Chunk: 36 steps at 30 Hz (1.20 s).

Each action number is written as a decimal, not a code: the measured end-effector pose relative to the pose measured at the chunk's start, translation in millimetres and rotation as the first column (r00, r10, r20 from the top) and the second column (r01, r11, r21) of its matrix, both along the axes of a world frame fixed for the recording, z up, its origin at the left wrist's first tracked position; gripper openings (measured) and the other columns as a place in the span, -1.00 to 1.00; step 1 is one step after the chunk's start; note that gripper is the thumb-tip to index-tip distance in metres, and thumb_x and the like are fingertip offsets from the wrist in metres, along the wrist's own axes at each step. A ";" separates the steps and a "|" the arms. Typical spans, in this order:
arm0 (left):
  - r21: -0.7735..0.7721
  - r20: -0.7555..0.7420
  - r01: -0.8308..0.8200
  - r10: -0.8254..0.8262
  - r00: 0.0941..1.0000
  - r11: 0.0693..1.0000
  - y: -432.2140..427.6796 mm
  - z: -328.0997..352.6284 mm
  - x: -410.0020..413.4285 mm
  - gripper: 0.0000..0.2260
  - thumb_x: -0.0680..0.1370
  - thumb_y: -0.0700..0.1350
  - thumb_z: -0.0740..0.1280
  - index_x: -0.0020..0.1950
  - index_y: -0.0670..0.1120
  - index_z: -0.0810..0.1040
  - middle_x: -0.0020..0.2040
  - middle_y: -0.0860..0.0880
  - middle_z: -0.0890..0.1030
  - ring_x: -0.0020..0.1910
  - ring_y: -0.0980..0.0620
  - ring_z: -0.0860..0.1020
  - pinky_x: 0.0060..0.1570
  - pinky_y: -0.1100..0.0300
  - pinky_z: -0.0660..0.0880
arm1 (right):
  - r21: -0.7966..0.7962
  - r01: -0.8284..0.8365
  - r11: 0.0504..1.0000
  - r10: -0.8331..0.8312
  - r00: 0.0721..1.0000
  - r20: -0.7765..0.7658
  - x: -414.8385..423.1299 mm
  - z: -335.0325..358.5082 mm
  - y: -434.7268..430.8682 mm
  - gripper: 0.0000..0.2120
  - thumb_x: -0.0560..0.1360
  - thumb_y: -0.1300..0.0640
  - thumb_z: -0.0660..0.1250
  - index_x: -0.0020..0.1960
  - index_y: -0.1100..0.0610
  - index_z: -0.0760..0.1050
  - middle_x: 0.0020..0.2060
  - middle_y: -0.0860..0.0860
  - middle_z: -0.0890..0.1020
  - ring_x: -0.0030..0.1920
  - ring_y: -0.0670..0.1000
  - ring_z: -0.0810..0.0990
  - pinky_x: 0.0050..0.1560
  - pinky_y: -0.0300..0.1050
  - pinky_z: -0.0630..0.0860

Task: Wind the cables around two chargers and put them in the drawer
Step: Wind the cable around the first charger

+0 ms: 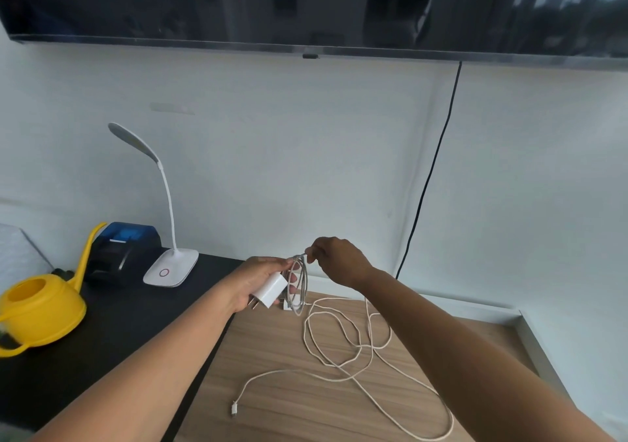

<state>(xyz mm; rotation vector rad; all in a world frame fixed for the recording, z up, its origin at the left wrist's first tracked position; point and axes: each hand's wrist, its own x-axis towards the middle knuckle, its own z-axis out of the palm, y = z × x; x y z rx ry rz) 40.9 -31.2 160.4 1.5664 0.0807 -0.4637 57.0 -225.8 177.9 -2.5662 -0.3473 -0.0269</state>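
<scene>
My left hand grips one white charger, prongs toward me. Right hand pinches cable just right of charger; few loops hang there. Loose cable sprawls on wood top below charger, one plug end visible; one cable or two, cannot tell. Bare wood left of sprawl. Left of charger, black desk: one lamp, one printer, one yellow can.

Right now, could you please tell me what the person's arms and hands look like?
The left hand and right hand are bare, without gloves. No sleeves reach into view, and no watch, bracelet or ring shows on either arm.
</scene>
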 end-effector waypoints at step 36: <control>-0.449 -0.174 -0.393 0.353 0.919 0.802 65.1 6.5 19.2 -0.88 0.60 -0.03 0.30 -0.06 -0.02 0.58 -0.34 0.09 0.65 -0.33 0.10 0.68 -0.52 0.37 0.46 | -0.016 0.451 0.893 -0.451 0.892 -0.037 12.1 -40.7 -77.7 -0.84 0.55 0.07 0.24 0.00 0.02 0.60 -0.05 0.00 0.67 -0.05 0.07 0.59 -0.13 -0.14 0.44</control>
